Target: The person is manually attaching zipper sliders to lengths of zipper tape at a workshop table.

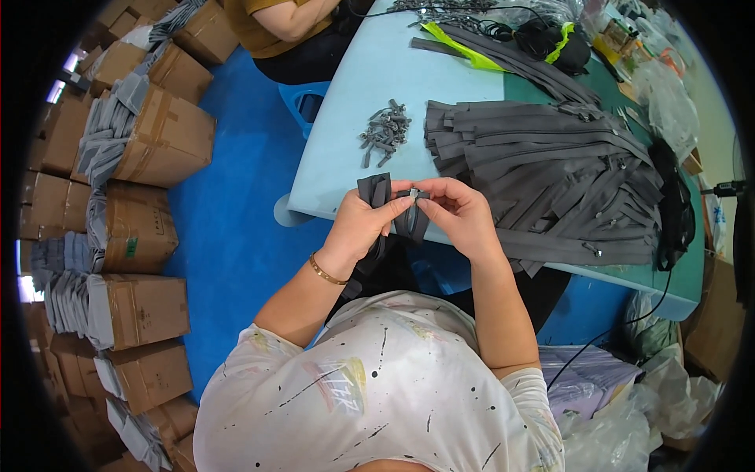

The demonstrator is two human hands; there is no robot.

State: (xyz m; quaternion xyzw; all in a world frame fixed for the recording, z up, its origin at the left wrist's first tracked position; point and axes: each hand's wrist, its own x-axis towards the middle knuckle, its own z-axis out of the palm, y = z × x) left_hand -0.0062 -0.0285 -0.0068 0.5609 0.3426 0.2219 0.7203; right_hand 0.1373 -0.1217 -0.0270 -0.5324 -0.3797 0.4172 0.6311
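Note:
Just off the table's near edge, both hands meet at a dark grey zipper. My left hand is closed round its folded tape, part of which stands up above the fingers while the rest hangs below. My right hand pinches at a small silvery zipper slider on the tape; the left thumb tip presses close beside it. Fine detail between the fingertips is too small to tell. Beyond the hands lies a small heap of grey zipper pulls with metal parts. A large pile of grey zippers spreads to the right.
The pale table carries more grey strips with a neon yellow band at the back, and plastic bags at the right. Another person sits at the far left edge. Cardboard boxes of grey bundles line the blue floor.

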